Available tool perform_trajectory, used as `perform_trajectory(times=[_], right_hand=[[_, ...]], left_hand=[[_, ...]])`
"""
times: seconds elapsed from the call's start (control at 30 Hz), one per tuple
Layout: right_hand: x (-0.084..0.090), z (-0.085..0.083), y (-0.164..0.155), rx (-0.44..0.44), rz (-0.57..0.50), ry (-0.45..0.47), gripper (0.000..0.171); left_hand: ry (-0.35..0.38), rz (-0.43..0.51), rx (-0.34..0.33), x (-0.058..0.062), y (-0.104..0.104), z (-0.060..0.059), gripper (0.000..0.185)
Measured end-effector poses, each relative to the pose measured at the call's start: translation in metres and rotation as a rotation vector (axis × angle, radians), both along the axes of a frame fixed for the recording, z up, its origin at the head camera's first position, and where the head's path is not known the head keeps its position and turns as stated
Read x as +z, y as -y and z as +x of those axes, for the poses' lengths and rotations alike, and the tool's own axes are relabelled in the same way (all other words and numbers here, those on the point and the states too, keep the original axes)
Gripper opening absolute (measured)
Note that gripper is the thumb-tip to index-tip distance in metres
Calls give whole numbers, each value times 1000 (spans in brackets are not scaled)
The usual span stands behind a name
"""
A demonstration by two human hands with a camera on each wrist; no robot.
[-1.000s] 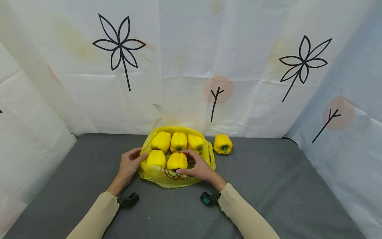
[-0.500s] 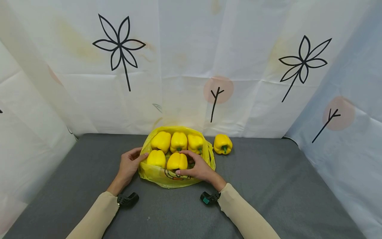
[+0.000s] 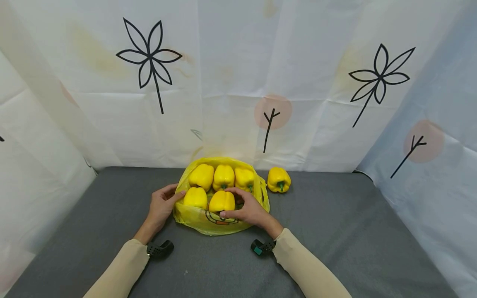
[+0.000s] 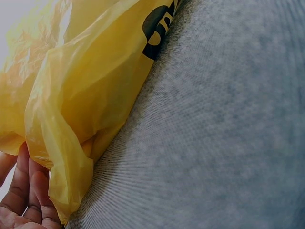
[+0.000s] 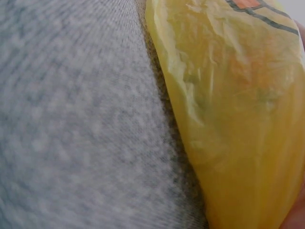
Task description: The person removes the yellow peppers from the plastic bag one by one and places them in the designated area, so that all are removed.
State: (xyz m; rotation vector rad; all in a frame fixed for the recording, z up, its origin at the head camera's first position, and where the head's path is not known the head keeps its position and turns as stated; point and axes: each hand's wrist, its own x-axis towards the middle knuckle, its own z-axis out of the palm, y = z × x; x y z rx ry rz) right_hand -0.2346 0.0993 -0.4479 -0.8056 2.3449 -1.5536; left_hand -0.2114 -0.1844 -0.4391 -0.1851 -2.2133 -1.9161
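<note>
Both forearms (image 3: 119, 269) reach forward, angled inward. Left hand (image 3: 161, 207): thumb apart from fingers. Right hand (image 3: 250, 210): fingers curved, thumb opposed.

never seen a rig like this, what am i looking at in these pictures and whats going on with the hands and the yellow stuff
No machine here, just a person's two bare hands. The wide picture comes from a camera worn on the head, looking forward and down. The two close-ups come from cameras on the wrists, so they mostly show bag and grey cloth.

On the grey surface sits an open yellow plastic bag, with five yellow peppers visible inside. A sixth pepper lies outside it, to the right.

The left hand holds the bag's edge. The right hand has its grip on the front right pepper in the bag.
</note>
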Motion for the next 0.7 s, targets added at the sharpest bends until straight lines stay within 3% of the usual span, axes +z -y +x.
perform_trajectory(times=[0.1, 0.33, 0.5, 0.7], right_hand=[[15, 7, 1, 22, -13, 16, 60], [12, 6, 0, 32, -65, 29, 60], [33, 16, 0, 50, -96, 57, 60], [41, 18, -3, 36, -93, 67, 61]], left_hand=[[0, -1, 5, 0, 0, 0, 35], [8, -5, 12, -1, 0, -1, 35], [7, -4, 10, -1, 0, -1, 35], [13, -5, 13, 0, 0, -1, 35]])
